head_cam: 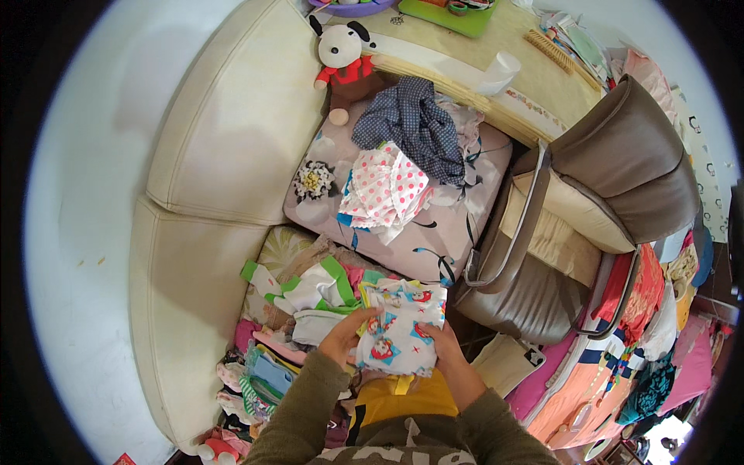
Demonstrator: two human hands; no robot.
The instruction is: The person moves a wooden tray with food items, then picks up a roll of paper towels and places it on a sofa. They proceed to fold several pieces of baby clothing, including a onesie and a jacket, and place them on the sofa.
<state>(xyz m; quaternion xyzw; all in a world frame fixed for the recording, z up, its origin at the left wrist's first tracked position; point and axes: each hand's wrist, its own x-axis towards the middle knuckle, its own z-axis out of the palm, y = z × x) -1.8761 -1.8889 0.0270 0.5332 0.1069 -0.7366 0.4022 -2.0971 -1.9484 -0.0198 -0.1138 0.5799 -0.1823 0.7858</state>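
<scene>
Between my two hands is a folded white garment (401, 331) printed with red-and-blue cartoon figures. My left hand (347, 334) grips its left edge, and my right hand (444, 343) grips the right edge with the thumb on top. Just beyond, a white and green garment (319, 285) lies spread on the sofa seat, beside a pale folded cloth (317, 327). Farther off, a pink polka-dot garment (386, 186) rests on a floral seat cushion (395, 261). A dark blue patterned cloth (407, 125) lies crumpled behind it.
Folded clothes (267, 372) are piled to the left, against the cream sofa back (197, 267). A plush dog (343, 64) sits at the cushion's far corner. On the right stands a brown leather armchair (622, 163). A table (424, 35) behind holds a brush (549, 50) and a green tray (447, 17).
</scene>
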